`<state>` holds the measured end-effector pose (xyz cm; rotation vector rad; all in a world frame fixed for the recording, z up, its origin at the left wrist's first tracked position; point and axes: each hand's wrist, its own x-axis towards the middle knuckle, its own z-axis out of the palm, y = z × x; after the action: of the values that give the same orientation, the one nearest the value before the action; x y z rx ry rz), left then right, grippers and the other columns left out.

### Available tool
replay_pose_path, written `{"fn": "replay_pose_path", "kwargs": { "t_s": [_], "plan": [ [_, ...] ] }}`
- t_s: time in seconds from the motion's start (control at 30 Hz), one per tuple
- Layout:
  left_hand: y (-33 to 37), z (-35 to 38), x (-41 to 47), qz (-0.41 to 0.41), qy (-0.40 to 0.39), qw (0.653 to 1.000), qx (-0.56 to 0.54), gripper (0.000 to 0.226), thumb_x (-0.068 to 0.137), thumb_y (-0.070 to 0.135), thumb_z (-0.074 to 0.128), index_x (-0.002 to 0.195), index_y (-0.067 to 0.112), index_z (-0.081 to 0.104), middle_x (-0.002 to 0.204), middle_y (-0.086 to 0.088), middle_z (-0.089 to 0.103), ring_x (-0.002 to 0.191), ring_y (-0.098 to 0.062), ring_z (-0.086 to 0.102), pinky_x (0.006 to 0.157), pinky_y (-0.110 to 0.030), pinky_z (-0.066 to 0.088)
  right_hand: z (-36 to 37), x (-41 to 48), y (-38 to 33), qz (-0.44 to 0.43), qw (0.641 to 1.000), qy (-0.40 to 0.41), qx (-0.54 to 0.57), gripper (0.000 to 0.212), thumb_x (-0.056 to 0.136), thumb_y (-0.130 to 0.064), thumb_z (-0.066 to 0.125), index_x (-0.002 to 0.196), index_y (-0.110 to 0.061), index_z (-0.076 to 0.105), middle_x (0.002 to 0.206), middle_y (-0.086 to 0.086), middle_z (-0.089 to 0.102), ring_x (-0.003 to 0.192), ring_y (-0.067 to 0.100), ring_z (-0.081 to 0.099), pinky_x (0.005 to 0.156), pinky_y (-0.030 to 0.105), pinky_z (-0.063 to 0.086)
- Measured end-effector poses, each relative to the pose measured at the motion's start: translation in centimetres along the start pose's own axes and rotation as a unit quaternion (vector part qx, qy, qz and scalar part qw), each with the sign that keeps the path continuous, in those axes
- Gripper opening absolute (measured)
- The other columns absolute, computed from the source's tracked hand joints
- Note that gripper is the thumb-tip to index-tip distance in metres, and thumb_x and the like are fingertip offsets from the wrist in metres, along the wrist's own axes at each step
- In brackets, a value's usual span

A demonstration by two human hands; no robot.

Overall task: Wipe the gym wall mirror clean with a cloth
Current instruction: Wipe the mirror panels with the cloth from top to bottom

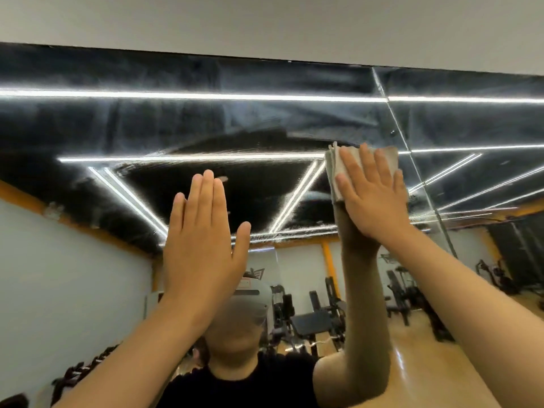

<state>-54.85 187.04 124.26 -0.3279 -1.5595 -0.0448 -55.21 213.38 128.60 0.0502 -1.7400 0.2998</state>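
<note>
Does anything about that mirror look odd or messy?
Yes. The upper mirror is hazy with streaky smears, while a darker patch below looks wiped clear. The right hand presses the cloth flat at that patch's edge.

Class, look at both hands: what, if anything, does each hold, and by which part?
The right hand presses the folded cloth flat to the mirror, straight fingers over its middle, not gripping. The left hand holds nothing.
</note>
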Motion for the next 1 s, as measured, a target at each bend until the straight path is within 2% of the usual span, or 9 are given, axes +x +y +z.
{"fn": "replay_pose_path", "kwargs": {
  "t_s": [0.07, 0.17, 0.27, 0.37, 0.47, 0.57, 0.73, 0.87, 1.0],
  "plan": [
    [0.1, 0.0, 0.0, 0.0, 0.0, 1.0, 0.001, 0.075, 0.097, 0.052, 0.009, 0.157, 0.008, 0.006, 0.166, -0.009, 0.004, 0.153, -0.019, -0.002, 0.125, -0.042, 0.005, 0.7, -1.6, -1.7, -0.006, 1.0, -0.001, -0.001, 0.053, 0.105, -0.049, 0.008, 0.155, -0.041, -0.009, 0.166, -0.004, -0.015, 0.151, 0.019, -0.017, 0.12, 0.05, -0.013],
    [0.1, 0.0, -0.2, 0.001, 0.002, 1.0, 0.0, 0.071, 0.098, 0.046, 0.009, 0.158, 0.007, 0.008, 0.166, -0.009, 0.004, 0.153, -0.019, -0.002, 0.125, -0.043, 0.005, 1.8, -4.3, -6.1, -0.118, 0.993, -0.005, -0.009, 0.06, 0.097, -0.055, 0.0, 0.154, -0.042, -0.006, 0.166, -0.004, -0.013, 0.151, 0.019, -0.018, 0.117, 0.045, -0.018],
    [0.0, 0.0, -0.1, 0.005, 0.009, 1.0, 0.001, 0.067, 0.099, 0.041, 0.01, 0.157, 0.006, 0.012, 0.166, -0.009, 0.006, 0.153, -0.019, 0.0, 0.125, -0.042, 0.003, 2.9, -5.6, -9.0, -0.218, 0.976, 0.006, 0.003, 0.061, 0.099, -0.053, 0.012, 0.157, -0.034, 0.016, 0.167, 0.002, 0.008, 0.153, 0.023, -0.003, 0.118, 0.045, -0.012],
    [-0.1, 0.1, -0.1, 0.005, 0.011, 1.0, -0.002, 0.067, 0.099, 0.041, 0.008, 0.157, 0.007, 0.012, 0.166, -0.009, 0.006, 0.153, -0.018, 0.0, 0.125, -0.04, 0.0, 2.5, -4.2, -7.6, -0.259, 0.966, -0.004, -0.008, 0.059, 0.099, -0.053, 0.012, 0.156, -0.037, 0.015, 0.167, -0.003, 0.009, 0.153, 0.018, -0.003, 0.12, 0.045, -0.009],
    [-0.3, 0.2, -0.1, 0.011, 0.013, 1.0, -0.001, 0.068, 0.1, 0.042, 0.009, 0.157, 0.006, 0.014, 0.166, -0.009, 0.008, 0.153, -0.018, 0.001, 0.124, -0.04, 0.0, 0.8, -0.6, -2.8, -0.177, 0.984, -0.008, -0.022, 0.067, 0.091, -0.062, 0.001, 0.155, -0.042, 0.003, 0.167, -0.009, -0.002, 0.152, 0.012, -0.009, 0.121, 0.043, -0.009],
    [-0.3, 0.4, -0.1, 0.011, 0.019, 1.0, 0.006, 0.068, 0.1, 0.043, 0.01, 0.157, 0.006, 0.015, 0.165, -0.009, 0.01, 0.153, -0.018, 0.002, 0.124, -0.039, 0.0, -0.7, 1.9, 3.2, -0.066, 0.997, -0.021, -0.033, 0.067, 0.09, -0.063, 0.004, 0.154, -0.044, -0.002, 0.166, -0.011, -0.007, 0.152, 0.011, -0.011, 0.121, 0.044, -0.007],
    [-0.1, 0.3, -0.2, 0.006, 0.014, 1.0, 0.011, 0.07, 0.099, 0.045, 0.008, 0.157, 0.006, 0.014, 0.166, -0.009, 0.008, 0.153, -0.018, 0.001, 0.125, -0.041, 0.002, -0.4, -0.8, 6.8, -0.04, 0.999, -0.017, -0.013, 0.062, 0.096, -0.056, 0.008, 0.155, -0.042, -0.004, 0.166, -0.009, -0.009, 0.151, 0.012, -0.012, 0.122, 0.048, -0.005],
    [-0.1, 0.1, -0.2, 0.005, 0.013, 1.0, 0.012, 0.07, 0.099, 0.044, 0.011, 0.157, 0.004, 0.015, 0.166, -0.01, 0.01, 0.154, -0.02, 0.003, 0.125, -0.041, 0.002, 0.3, -5.6, 7.4, -0.037, 0.999, -0.012, 0.006, 0.057, 0.098, -0.056, 0.01, 0.15, -0.048, -0.01, 0.164, -0.013, -0.012, 0.149, 0.007, -0.019, 0.119, 0.04, -0.013],
    [0.0, 0.1, -0.2, 0.005, 0.01, 1.0, 0.01, 0.071, 0.099, 0.044, 0.013, 0.156, 0.003, 0.015, 0.165, -0.012, 0.009, 0.153, -0.021, 0.003, 0.125, -0.042, 0.002, 0.8, -11.5, 8.5, -0.049, 0.999, -0.015, 0.019, 0.056, 0.099, -0.056, 0.011, 0.148, -0.055, -0.016, 0.162, -0.018, -0.019, 0.149, 0.006, -0.02, 0.12, 0.039, -0.013]
  ]
}}
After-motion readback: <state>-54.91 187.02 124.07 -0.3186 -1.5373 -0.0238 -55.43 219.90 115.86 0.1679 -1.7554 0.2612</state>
